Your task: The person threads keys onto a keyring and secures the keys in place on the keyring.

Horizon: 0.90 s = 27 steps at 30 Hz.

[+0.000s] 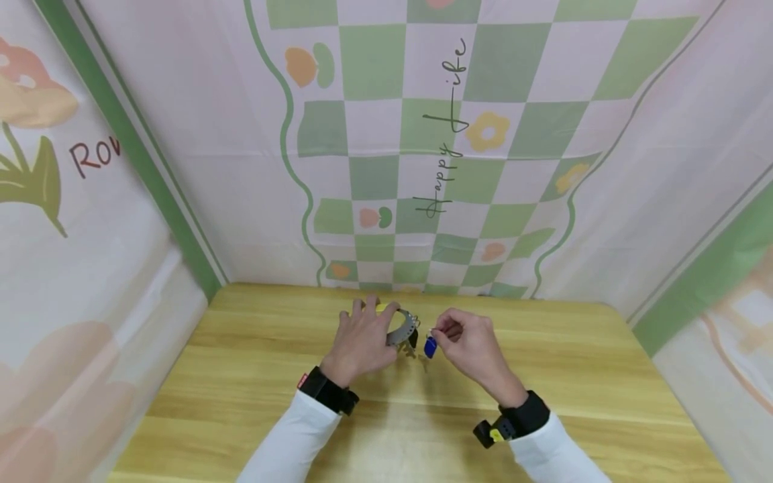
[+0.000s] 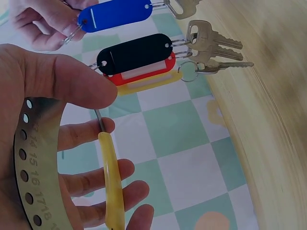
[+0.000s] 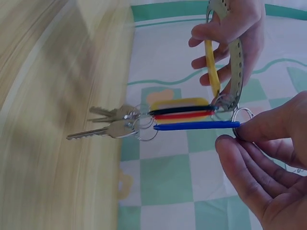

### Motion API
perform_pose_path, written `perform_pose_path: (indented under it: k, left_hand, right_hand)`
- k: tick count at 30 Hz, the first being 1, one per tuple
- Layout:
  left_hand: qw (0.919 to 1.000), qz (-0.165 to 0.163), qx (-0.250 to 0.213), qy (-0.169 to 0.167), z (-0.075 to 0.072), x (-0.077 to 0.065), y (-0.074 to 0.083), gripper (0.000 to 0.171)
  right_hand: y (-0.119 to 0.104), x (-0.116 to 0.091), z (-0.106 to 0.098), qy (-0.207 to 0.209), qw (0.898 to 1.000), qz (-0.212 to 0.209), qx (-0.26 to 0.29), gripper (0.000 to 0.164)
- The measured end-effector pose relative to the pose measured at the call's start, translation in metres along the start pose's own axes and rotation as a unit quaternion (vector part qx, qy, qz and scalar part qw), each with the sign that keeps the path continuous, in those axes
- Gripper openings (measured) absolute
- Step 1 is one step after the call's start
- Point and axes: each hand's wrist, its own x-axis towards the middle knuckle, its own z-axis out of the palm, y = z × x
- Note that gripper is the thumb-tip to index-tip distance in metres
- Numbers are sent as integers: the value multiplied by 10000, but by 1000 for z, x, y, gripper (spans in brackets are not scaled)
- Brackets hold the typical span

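My left hand (image 1: 362, 339) holds a curved metal key holder (image 2: 36, 163), its band punched with holes and numbers, with a yellow handle (image 2: 111, 177) across the inside of the fingers. A black key tag (image 2: 136, 52), a red key tag (image 3: 184, 116) and a yellow key tag (image 2: 144, 86) hang together at the holder's end, with keys (image 2: 206, 40) on small rings. To the right, my right hand (image 1: 474, 342) pinches the split ring (image 3: 244, 114) of a blue key tag (image 1: 430, 347) between thumb and index finger. A key (image 3: 112, 130) dangles from that tag, close beside the others.
Both hands are over a wooden table (image 1: 253, 389). A cloth (image 1: 374, 127) with green and white checks hangs upright behind its far edge. More printed cloth hangs at the left (image 1: 78, 282) and at the right (image 1: 712, 295).
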Motion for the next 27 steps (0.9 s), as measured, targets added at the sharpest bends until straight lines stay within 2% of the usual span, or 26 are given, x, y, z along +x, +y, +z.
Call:
perform_pose_path:
  k: [13, 19, 27]
  left_hand:
    - [9998, 41, 168, 135, -3, -1, 1, 75]
    - [9995, 40, 262, 194, 0, -1, 0, 77]
    - [9990, 84, 310, 303, 1, 0, 0, 76]
  right_hand:
    - [-12, 0, 4, 141, 9999, 3, -31, 17]
    - [-16, 1, 6, 62, 9998, 173, -24, 16]
    - [-19, 3, 6, -132, 9980, 610, 49, 10]
